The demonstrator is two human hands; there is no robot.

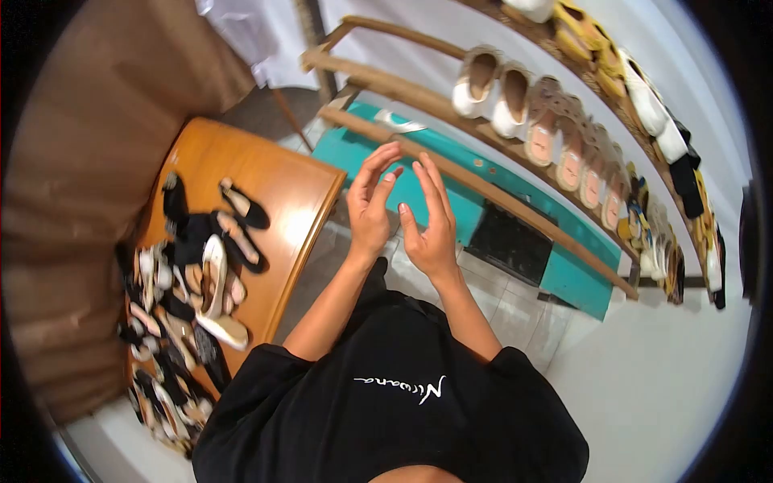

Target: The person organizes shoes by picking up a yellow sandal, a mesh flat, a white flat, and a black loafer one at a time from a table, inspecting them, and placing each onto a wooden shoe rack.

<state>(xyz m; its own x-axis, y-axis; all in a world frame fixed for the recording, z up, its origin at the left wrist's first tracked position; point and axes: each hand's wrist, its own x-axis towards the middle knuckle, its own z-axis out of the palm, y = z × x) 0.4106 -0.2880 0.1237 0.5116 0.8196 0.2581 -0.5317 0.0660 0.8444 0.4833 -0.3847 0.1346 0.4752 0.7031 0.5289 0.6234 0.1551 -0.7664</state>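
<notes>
Both of my hands are raised in front of my chest, palms turned toward each other with a small gap between them. My left hand (373, 205) has its fingers apart and slightly curved, and holds nothing. Beside it, my right hand (429, 221) is likewise spread and empty. Neither touches any object. Behind them lie a wooden rack rail (483, 187) and a teal board (419, 173). Nearest on the rack are white shoes (509, 101) and beige shoes (541, 133).
An orange-brown wooden table (274, 185) at the left carries a pile of black, white and beige shoes (213, 278). Brown fabric (88, 177) hangs beyond it. Upper right, another rack shelf holds yellow shoes (588, 40). A black panel (511, 241) lies on the teal board.
</notes>
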